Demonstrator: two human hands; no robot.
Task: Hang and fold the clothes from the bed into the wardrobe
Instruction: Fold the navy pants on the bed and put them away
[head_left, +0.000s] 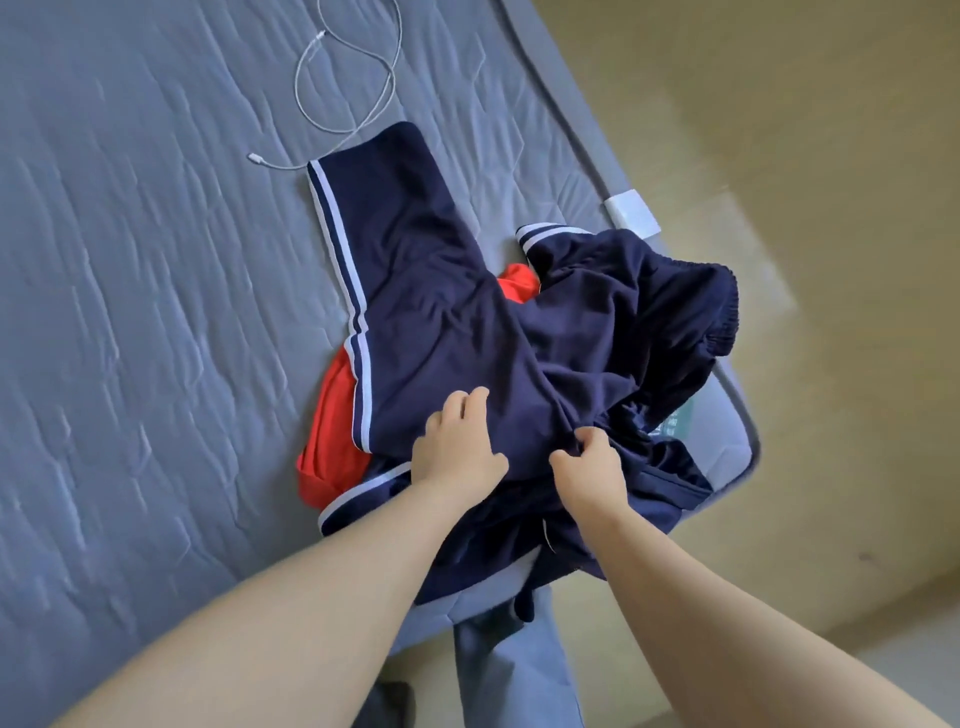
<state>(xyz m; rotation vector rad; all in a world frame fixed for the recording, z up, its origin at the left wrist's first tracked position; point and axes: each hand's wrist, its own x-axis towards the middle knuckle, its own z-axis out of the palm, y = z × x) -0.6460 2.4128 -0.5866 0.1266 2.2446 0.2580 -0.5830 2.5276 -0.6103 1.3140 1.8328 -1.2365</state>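
Navy track trousers (441, 312) with white side stripes lie crumpled near the bed's right edge, one leg stretched toward the far side and the elastic waistband bunched at the right. A red garment (337, 431) lies under them, showing at the left and in a gap higher up. My left hand (457, 441) rests on the navy cloth with its fingers bent down onto it. My right hand (587, 467) pinches a fold of the same trousers just to the right. The wardrobe is out of view.
A grey quilted mattress (156, 312) fills the left and centre. A white charging cable (353, 93) lies looped on it beyond the trousers. A white tag (631, 210) sits on the mattress edge. Beige floor (831, 260) runs along the right.
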